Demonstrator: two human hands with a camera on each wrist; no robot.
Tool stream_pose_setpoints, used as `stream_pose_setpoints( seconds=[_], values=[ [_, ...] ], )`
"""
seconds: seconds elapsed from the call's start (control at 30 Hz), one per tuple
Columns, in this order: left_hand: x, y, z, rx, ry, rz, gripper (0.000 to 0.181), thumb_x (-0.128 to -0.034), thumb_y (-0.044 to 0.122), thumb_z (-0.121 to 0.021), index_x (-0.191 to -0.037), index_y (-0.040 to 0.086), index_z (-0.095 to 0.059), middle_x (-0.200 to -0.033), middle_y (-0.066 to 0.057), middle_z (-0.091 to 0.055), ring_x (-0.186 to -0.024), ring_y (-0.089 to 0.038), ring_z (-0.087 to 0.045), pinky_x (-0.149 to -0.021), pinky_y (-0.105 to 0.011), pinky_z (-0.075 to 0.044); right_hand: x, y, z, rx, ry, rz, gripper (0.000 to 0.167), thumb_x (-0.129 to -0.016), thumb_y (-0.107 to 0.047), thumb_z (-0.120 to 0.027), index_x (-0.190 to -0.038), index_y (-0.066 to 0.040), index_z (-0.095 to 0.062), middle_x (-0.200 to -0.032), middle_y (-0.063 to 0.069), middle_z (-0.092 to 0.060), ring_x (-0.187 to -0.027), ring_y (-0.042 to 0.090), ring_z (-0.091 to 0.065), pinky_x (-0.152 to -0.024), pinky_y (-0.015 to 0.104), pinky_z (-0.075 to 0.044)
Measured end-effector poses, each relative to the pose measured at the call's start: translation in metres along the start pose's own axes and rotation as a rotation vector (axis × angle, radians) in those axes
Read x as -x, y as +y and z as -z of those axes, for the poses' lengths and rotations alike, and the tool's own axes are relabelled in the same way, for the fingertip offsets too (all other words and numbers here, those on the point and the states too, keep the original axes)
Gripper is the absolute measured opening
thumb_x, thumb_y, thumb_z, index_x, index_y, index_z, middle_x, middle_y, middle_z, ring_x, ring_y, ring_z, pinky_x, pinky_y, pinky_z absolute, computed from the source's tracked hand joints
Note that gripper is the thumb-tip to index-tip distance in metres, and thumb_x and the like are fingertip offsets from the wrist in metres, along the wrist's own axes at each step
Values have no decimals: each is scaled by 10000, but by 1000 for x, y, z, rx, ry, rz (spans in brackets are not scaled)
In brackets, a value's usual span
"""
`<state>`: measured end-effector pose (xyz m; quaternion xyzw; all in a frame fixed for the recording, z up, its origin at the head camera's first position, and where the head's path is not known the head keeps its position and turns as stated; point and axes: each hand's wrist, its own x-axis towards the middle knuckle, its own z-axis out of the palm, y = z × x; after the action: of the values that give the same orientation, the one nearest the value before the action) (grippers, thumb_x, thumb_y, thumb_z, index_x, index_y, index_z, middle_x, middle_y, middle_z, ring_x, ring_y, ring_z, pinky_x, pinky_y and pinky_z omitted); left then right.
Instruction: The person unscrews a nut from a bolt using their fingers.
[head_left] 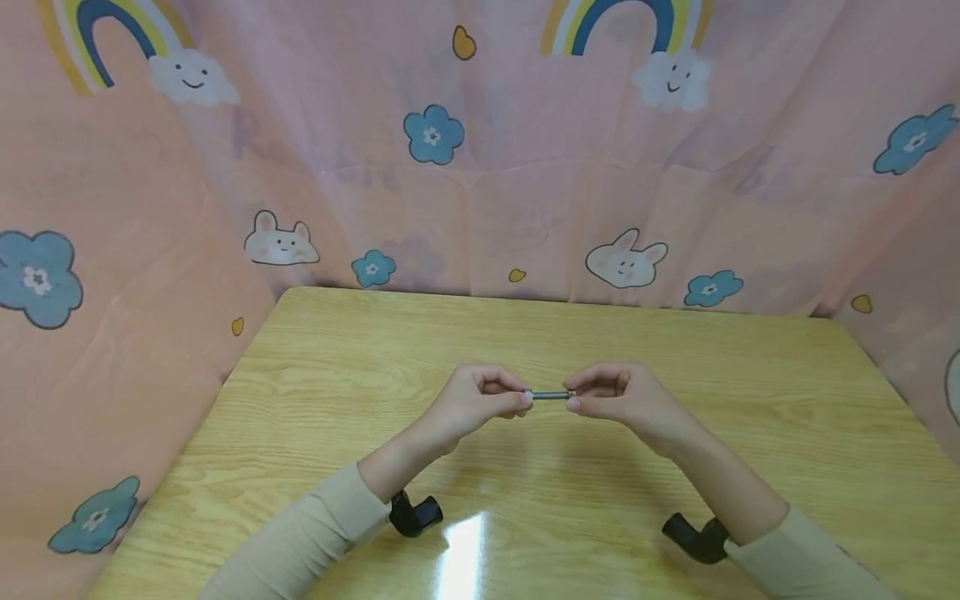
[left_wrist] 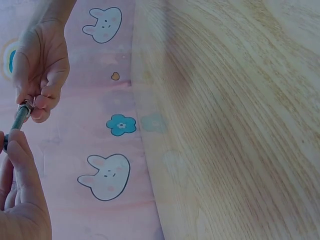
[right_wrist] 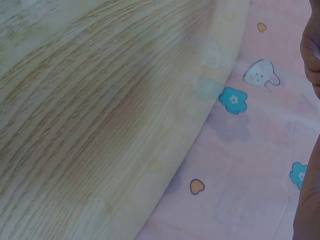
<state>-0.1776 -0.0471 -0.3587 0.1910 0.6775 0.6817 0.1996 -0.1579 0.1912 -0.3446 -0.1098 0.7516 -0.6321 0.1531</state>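
A metal bolt (head_left: 550, 395) with a threaded shaft is held level above the table, between the two hands. My left hand (head_left: 480, 402) pinches its dark head end between thumb and fingers. At the other end, my right hand (head_left: 628, 400) pinches the shiny nut (left_wrist: 25, 107) on the bolt. The left wrist view shows the thread between the fingertips of both hands. Fingers partly cover the bolt head and the nut. Only parts of the two hands appear at the right edge of the right wrist view, where the bolt is out of sight.
Below the hands spreads a wood-grain table (head_left: 360, 358). A pink patterned cloth (head_left: 510, 208) hangs behind it and along the sides. Black curved wrist mounts (head_left: 414, 515) stick out beside both sleeves. Light glares on the table near the front.
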Motion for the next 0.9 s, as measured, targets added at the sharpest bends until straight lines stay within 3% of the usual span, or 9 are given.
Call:
stream_pose_setpoints(
  seconds=[0.13, 0.3, 0.43, 0.8, 0.9],
  values=[
    [0, 0, -1, 7, -8, -10, 185, -863, 45, -646, -989, -91, -644, -826, -57, -690, -752, -122, -639, -744, -303, -529, 1, 1, 0, -14, 7, 23, 176, -812, -56, -708, -984, -68, -670, -894, 22, -656, -804, 138, -643, -770, 286, -526],
    [0, 1, -1, 15, -9, -3, 179, -864, 29, -638, -991, -97, -640, -827, -58, -691, -750, -115, -639, -766, -351, -531, -2, 2, 1, -1, -42, 13, 336, -858, -89, -668, -1145, 64, -580, -971, 78, -648, -852, 169, -652, -776, 316, -534],
    [0, 2, -2, 13, -6, 8, 174, -869, 26, -633, -994, -95, -640, -834, -62, -691, -752, -115, -640, -765, -347, -532, -2, 2, 1, 16, -71, -9, 370, -906, -142, -618, -1130, 146, -557, -902, 93, -678, -826, 175, -663, -757, 333, -542],
    [1, 1, -1, 7, -10, 6, 182, -868, 37, -636, -997, -90, -639, -838, -61, -691, -762, -121, -641, -756, -305, -529, 0, 3, 1, 4, 1, -3, 213, -827, -79, -701, -1014, 10, -654, -856, 14, -667, -792, 143, -648, -776, 287, -524],
    [0, 1, -1, 11, -7, 6, 184, -867, 43, -639, -994, -91, -638, -836, -63, -691, -763, -123, -642, -761, -311, -529, 0, 4, 1, 10, 15, 15, 239, -815, -75, -712, -1013, 42, -647, -862, 25, -667, -784, 138, -647, -762, 287, -529]
  ],
)
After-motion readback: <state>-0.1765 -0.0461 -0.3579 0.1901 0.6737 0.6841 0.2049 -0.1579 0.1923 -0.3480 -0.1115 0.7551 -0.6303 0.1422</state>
